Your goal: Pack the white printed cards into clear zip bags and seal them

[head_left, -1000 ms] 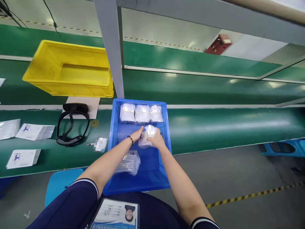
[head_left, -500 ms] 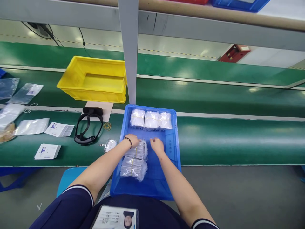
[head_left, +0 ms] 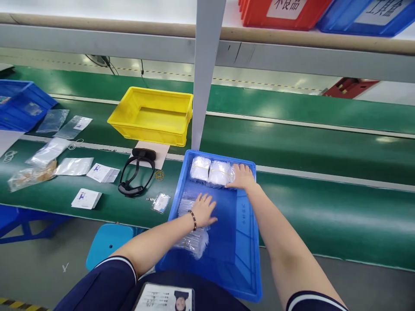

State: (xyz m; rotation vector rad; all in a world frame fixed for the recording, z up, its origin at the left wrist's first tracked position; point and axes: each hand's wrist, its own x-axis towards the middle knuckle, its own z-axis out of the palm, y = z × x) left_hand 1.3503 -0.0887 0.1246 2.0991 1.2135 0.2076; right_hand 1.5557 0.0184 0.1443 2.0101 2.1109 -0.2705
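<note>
A blue tray holds bundles of clear plastic bags tied with yellow rubber bands. My left hand, fingers spread, is over the left-side bundles. It partly covers the upper one; the lower bundle shows below my wrist. At the back right of the tray, my right hand is around the third bundle of the back row, thumb toward me and fingers on the far side. That bundle is mostly hidden under the palm. Beside it are the middle bundle and the left bundle.
A yellow bin stands behind the tray, left of a grey post. Left on the green bench lie a black head strap, rubber bands, a small bagged card, card stacks and plastic bags. A blue stool is below.
My right hand has moved from the tray's middle to the back right bundle. My left hand has opened, fingers spread, over the left bundles. The whole view has shifted.
</note>
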